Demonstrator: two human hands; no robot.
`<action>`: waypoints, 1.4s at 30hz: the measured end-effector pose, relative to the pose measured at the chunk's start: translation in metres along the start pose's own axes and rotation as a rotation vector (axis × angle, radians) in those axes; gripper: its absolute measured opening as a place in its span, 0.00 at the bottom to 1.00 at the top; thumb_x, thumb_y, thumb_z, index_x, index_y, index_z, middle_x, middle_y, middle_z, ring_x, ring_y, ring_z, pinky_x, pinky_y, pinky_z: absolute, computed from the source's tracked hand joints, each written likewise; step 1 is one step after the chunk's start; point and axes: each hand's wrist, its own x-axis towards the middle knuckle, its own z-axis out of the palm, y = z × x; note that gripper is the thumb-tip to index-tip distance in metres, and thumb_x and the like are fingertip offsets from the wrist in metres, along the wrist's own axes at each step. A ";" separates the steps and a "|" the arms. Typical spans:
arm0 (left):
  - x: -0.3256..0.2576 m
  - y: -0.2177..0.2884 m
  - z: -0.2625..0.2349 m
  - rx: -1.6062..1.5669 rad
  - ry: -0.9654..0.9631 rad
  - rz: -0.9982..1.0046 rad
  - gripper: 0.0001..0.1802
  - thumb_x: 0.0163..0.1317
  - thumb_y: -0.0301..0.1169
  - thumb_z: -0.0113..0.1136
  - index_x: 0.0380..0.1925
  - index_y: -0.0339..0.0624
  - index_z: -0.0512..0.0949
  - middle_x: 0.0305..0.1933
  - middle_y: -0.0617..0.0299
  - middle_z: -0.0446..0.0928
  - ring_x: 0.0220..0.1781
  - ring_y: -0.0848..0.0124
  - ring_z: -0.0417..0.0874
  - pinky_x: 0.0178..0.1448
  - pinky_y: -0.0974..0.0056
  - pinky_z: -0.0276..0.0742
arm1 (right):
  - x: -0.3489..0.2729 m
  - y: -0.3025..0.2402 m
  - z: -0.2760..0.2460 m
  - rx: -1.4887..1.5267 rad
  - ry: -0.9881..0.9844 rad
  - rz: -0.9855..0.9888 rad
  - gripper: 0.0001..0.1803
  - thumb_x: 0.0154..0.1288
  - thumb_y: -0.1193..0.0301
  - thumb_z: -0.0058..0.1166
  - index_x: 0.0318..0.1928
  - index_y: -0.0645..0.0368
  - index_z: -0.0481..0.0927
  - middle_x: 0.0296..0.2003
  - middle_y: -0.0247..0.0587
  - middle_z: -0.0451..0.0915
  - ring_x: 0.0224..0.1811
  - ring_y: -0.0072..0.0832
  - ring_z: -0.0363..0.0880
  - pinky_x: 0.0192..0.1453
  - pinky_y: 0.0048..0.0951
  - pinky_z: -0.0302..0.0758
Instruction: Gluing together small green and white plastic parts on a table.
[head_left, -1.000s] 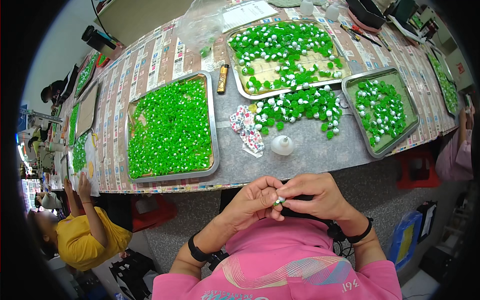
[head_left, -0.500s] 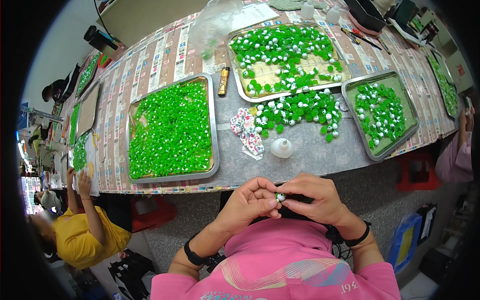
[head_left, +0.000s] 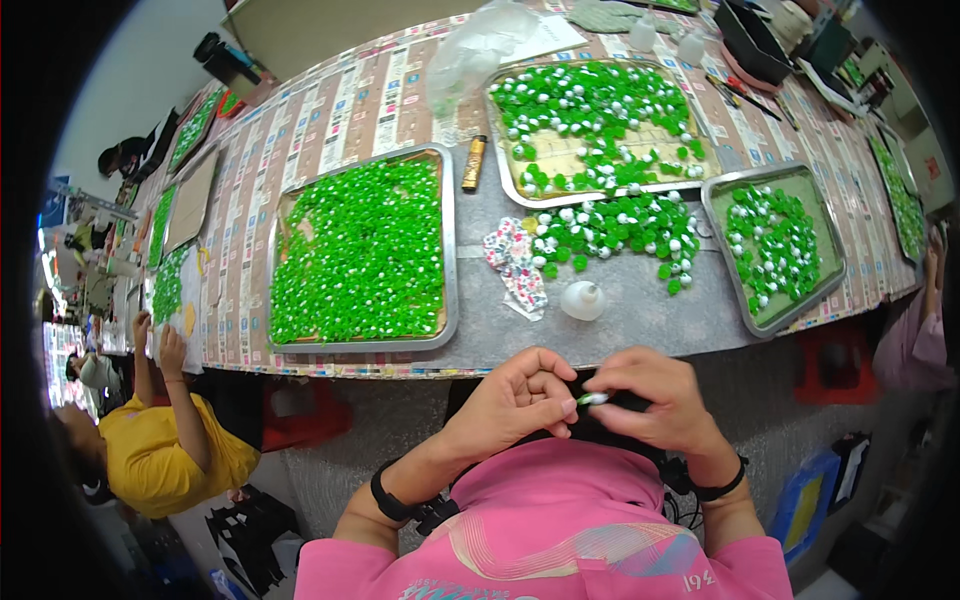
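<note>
Pinching one green piece [head_left: 590, 398] | two hands [head_left: 600, 400] | three trays [head_left: 448, 250]

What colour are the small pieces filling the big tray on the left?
Bright green pieces, some with white, in a metal tray; head view.

Bright green beads fill the silver tray [head_left: 445, 260] near the table's front edge. Green-and-white pieces [head_left: 615, 228] lie loose on the grey table [head_left: 640, 315], beside a white bottle [head_left: 582, 299]. The person wears a pink shirt [head_left: 560, 530] and black wristbands [head_left: 385, 497].
</note>
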 end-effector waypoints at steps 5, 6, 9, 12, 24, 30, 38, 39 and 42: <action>-0.014 0.012 -0.024 0.216 0.199 0.210 0.11 0.65 0.26 0.55 0.45 0.35 0.70 0.33 0.59 0.78 0.35 0.73 0.80 0.41 0.71 0.78 | -0.010 0.016 -0.046 -0.329 0.387 0.049 0.13 0.47 0.82 0.61 0.37 0.61 0.81 0.35 0.38 0.78 0.35 0.23 0.78 0.39 0.21 0.75; -0.018 0.019 -0.029 0.283 0.304 0.270 0.11 0.64 0.25 0.55 0.45 0.35 0.70 0.33 0.59 0.78 0.35 0.74 0.80 0.41 0.71 0.78 | -0.013 0.025 -0.057 -0.369 0.498 0.081 0.14 0.47 0.84 0.60 0.38 0.62 0.81 0.36 0.38 0.78 0.35 0.23 0.77 0.40 0.21 0.75; -0.028 0.035 -0.056 0.497 0.592 0.479 0.09 0.62 0.22 0.55 0.43 0.35 0.72 0.32 0.62 0.77 0.33 0.77 0.78 0.39 0.71 0.77 | -0.027 0.050 -0.091 -0.371 0.706 0.133 0.16 0.50 0.87 0.56 0.41 0.62 0.79 0.38 0.37 0.76 0.37 0.21 0.75 0.42 0.20 0.74; -0.033 0.052 -0.081 1.003 0.952 0.647 0.08 0.61 0.22 0.57 0.40 0.36 0.74 0.33 0.65 0.76 0.32 0.80 0.76 0.37 0.73 0.74 | -0.037 0.070 -0.119 -0.501 0.768 0.147 0.17 0.53 0.86 0.56 0.44 0.62 0.79 0.40 0.37 0.76 0.37 0.21 0.75 0.44 0.21 0.73; 0.002 0.070 -0.106 1.664 0.913 0.789 0.10 0.45 0.23 0.66 0.30 0.42 0.80 0.32 0.58 0.72 0.39 0.58 0.72 0.43 0.56 0.68 | -0.030 0.098 -0.145 -0.868 0.799 0.272 0.11 0.57 0.79 0.59 0.42 0.62 0.81 0.40 0.41 0.79 0.44 0.33 0.76 0.49 0.32 0.72; -0.002 0.071 -0.116 1.693 0.858 0.832 0.06 0.43 0.22 0.62 0.23 0.41 0.76 0.28 0.56 0.73 0.36 0.55 0.74 0.41 0.55 0.69 | -0.016 0.075 -0.099 -0.795 0.742 0.030 0.06 0.58 0.84 0.54 0.37 0.67 0.79 0.35 0.44 0.78 0.40 0.37 0.75 0.47 0.35 0.71; -0.013 0.063 -0.112 1.357 0.843 0.885 0.05 0.54 0.24 0.59 0.31 0.39 0.74 0.32 0.56 0.77 0.35 0.57 0.78 0.41 0.58 0.73 | 0.012 0.037 -0.005 -0.406 0.353 -0.016 0.18 0.50 0.83 0.57 0.45 0.62 0.77 0.43 0.42 0.74 0.42 0.32 0.73 0.45 0.30 0.69; -0.015 0.063 -0.108 1.279 0.842 0.881 0.05 0.56 0.24 0.58 0.32 0.39 0.74 0.33 0.55 0.77 0.35 0.57 0.79 0.41 0.60 0.73 | 0.018 0.038 0.001 -0.434 0.318 -0.046 0.26 0.47 0.82 0.61 0.51 0.60 0.76 0.45 0.42 0.74 0.45 0.33 0.73 0.47 0.31 0.70; -0.024 0.064 -0.093 1.112 0.801 0.789 0.04 0.59 0.23 0.57 0.34 0.37 0.74 0.34 0.58 0.79 0.37 0.65 0.82 0.41 0.67 0.75 | 0.033 0.025 0.022 -0.387 0.338 -0.010 0.31 0.40 0.83 0.65 0.51 0.63 0.75 0.45 0.47 0.75 0.47 0.41 0.73 0.52 0.35 0.70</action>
